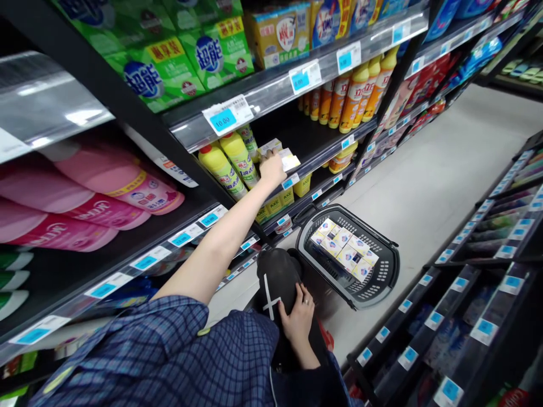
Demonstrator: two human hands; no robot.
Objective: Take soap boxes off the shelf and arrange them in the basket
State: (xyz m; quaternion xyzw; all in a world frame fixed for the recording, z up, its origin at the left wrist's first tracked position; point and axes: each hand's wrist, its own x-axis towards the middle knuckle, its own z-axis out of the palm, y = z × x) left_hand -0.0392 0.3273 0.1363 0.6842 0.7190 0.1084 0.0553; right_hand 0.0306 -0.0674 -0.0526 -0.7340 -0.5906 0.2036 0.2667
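My left hand (272,167) reaches into a middle shelf, its fingers bent over small white-and-yellow soap boxes (290,160) near the shelf's front edge. It appears to grip one, though the fingertips are partly hidden. Just left of it stand yellow-green bottles (241,158), one with a red cap. On my dark-clothed knee (275,271) lies my right hand (298,316), fingers stretched out and holding nothing. A dark grey shopping basket (388,282) sits on the floor beyond the knee. Inside it are several white-and-yellow soap boxes (345,249) laid side by side.
Orange bottles with yellow caps (354,96) stand farther along the same shelf. Green packs (220,53) fill the shelf above, and pink bottles (127,175) lie to the left. Yellow tubs (280,200) sit below. A pale floor aisle (445,152) runs between these shelves and low racks (458,288).
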